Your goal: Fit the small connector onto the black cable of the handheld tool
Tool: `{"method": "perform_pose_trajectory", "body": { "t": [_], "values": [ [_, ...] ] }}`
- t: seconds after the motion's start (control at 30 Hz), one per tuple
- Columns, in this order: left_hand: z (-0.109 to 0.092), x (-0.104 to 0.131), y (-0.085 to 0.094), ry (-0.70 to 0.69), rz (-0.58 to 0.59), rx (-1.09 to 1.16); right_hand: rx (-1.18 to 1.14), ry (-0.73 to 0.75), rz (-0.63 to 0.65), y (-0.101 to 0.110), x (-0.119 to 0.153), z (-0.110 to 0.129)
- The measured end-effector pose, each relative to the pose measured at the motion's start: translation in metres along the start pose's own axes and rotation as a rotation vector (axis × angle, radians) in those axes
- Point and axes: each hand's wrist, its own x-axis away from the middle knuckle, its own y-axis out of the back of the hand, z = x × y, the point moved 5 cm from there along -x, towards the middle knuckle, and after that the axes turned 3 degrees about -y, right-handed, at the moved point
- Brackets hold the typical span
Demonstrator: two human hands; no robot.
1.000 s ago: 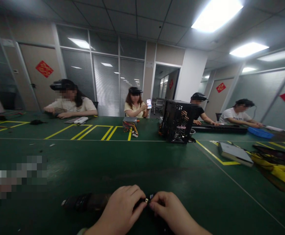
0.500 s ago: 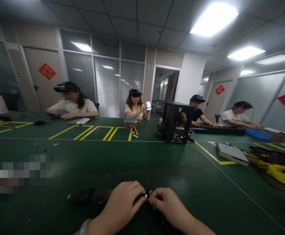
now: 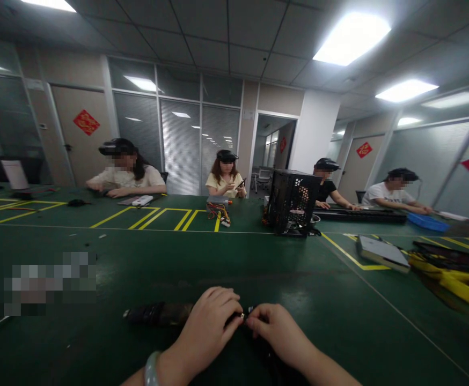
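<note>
A long dark device [image 3: 158, 313] lies on the green table [image 3: 234, 268] near its front edge. My left hand [image 3: 210, 329] is closed over the right end of that device. My right hand [image 3: 277, 329] meets it from the right, fingertips pinched on a small dark part with a pale tip [image 3: 246, 313] between the two hands. What lies under the hands is hidden. A pale bracelet sits on my left wrist.
A black perforated computer case [image 3: 294, 202] stands mid-table. A grey flat box [image 3: 382, 253] and yellow tools [image 3: 455, 276] lie right. A bundle of coloured wires [image 3: 218, 210] sits farther back. Several people sit along the far edge. A blurred patch [image 3: 49, 281] is at left.
The view has shifted, so the hands and the dark device sit a little higher and more to the right in frame. The person across lowered a phone. My hands keep the same grip.
</note>
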Motion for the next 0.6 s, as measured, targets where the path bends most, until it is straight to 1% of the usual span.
{"method": "perform_pose_trajectory", "body": {
  "t": [0.27,0.4,0.6],
  "values": [
    [0.0003,0.0012,0.0014,0.012,-0.001,0.017,-0.015,0.018,-0.001,0.0012,-0.0001,0.0015],
    [-0.0012,0.0012,0.0017,-0.016,-0.008,0.013,-0.013,-0.004,0.004,0.0007,-0.0008,-0.0005],
    [-0.0039,0.0012,0.0002,-0.035,-0.001,0.007,0.015,0.022,-0.012,0.0014,-0.0012,0.0030]
  ]
}}
